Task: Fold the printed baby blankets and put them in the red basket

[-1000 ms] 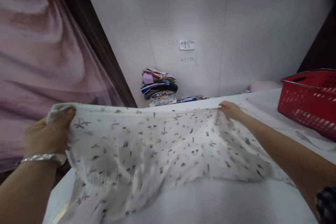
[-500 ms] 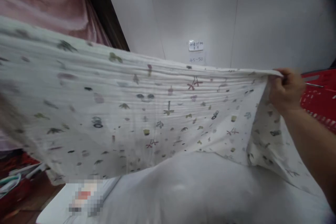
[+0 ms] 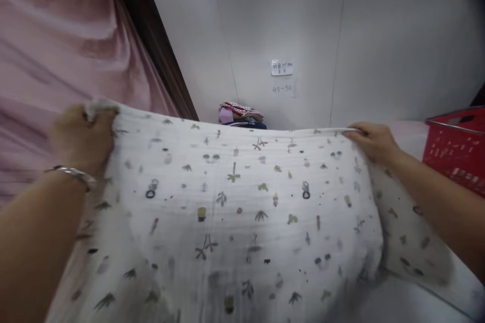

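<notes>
A white muslin cloth (image 3: 242, 202) printed with small plants, sunglasses and other motifs stretches between my two hands. My left hand (image 3: 85, 133), with a silver bracelet at its wrist, is closed on the upper left corner. At the upper right, my right hand (image 3: 373, 141) pinches the edge between thumb and fingers. The top edge runs almost level and sags slightly, while the lower part hangs toward me and covers most of the surface below. Past my right hand, more of the cloth drapes down behind the forearm.
A small stack of folded fabrics (image 3: 242, 115) stands against the grey wall (image 3: 288, 15), under paper labels (image 3: 282, 78). To the right is a red plastic basket (image 3: 454, 156). Pink drapery (image 3: 56, 40) hangs at the left, and a white surface (image 3: 397, 298) shows at lower right.
My left hand has come into view at the left, holding the cloth. The cloth's top edge is lower and more level. My right hand has moved left and slightly down, uncovering the fabric stack.
</notes>
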`<state>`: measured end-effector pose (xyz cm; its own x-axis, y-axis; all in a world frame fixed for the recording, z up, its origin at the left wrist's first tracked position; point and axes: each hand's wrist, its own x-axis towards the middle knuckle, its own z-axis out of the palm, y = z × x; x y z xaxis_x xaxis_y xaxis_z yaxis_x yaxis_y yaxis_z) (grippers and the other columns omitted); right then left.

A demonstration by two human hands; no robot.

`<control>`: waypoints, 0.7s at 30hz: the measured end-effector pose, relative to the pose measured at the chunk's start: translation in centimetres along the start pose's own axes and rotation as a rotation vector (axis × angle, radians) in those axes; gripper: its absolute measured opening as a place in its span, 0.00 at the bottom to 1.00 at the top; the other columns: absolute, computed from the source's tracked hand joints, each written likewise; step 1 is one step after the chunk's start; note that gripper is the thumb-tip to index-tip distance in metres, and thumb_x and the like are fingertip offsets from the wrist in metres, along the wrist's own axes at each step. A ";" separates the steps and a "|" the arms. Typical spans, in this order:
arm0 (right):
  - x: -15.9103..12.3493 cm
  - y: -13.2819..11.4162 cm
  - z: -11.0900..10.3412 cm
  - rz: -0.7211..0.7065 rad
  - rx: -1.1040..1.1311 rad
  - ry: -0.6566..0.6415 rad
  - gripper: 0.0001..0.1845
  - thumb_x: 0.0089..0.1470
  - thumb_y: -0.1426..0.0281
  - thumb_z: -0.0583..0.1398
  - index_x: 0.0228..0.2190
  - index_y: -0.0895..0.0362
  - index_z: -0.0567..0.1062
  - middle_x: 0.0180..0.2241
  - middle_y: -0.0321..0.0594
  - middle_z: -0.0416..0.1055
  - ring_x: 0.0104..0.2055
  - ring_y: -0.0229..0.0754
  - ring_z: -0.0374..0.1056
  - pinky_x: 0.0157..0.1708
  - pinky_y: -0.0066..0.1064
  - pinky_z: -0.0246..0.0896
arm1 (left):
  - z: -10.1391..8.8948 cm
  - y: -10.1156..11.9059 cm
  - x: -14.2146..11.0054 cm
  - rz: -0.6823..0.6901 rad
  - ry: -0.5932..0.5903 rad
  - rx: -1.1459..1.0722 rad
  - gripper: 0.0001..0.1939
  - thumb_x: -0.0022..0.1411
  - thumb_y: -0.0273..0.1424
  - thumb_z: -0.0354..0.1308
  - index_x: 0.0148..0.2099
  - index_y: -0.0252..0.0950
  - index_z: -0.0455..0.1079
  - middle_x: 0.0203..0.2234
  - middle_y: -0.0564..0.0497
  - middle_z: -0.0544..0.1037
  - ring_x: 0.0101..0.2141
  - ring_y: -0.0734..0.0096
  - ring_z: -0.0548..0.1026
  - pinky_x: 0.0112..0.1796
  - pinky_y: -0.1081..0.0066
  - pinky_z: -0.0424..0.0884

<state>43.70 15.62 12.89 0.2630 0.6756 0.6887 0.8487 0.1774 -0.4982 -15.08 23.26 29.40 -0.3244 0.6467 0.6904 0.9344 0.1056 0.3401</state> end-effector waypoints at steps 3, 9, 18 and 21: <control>0.5 2.2 5.4 0.021 -0.038 -0.238 0.17 0.52 0.55 0.58 0.31 0.56 0.76 0.27 0.39 0.73 0.29 0.40 0.65 0.29 0.30 0.55 | 7.0 -1.4 0.4 0.048 -0.105 0.093 0.27 0.61 0.48 0.45 0.47 0.28 0.67 0.41 0.46 0.75 0.44 0.57 0.72 0.46 0.57 0.67; 0.0 6.7 16.6 0.094 -0.309 -0.492 0.18 0.56 0.55 0.55 0.34 0.55 0.76 0.33 0.42 0.74 0.34 0.44 0.67 0.30 0.30 0.54 | 21.5 -4.9 -2.7 0.049 -0.497 0.166 0.34 0.61 0.55 0.37 0.47 0.29 0.65 0.40 0.40 0.74 0.42 0.55 0.72 0.37 0.66 0.67; -2.1 9.4 23.1 0.208 -0.582 -0.689 0.19 0.62 0.58 0.48 0.37 0.56 0.72 0.38 0.43 0.73 0.39 0.45 0.67 0.29 0.29 0.52 | 34.7 -7.0 -6.3 -0.181 -0.564 0.225 0.24 0.62 0.48 0.40 0.43 0.35 0.67 0.40 0.37 0.76 0.42 0.49 0.74 0.35 0.60 0.70; -2.3 9.3 23.7 0.195 -0.632 -0.738 0.21 0.63 0.57 0.47 0.37 0.57 0.72 0.38 0.45 0.73 0.40 0.46 0.68 0.31 0.29 0.53 | 36.0 -7.8 -6.4 -0.223 -0.573 0.225 0.28 0.62 0.49 0.38 0.49 0.32 0.65 0.43 0.32 0.74 0.44 0.45 0.73 0.37 0.55 0.70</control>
<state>40.10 32.66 -5.76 0.2547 0.9669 0.0167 0.9661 -0.2536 -0.0477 -14.99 45.47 -0.68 -0.4427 0.8844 0.1475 0.8817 0.3995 0.2509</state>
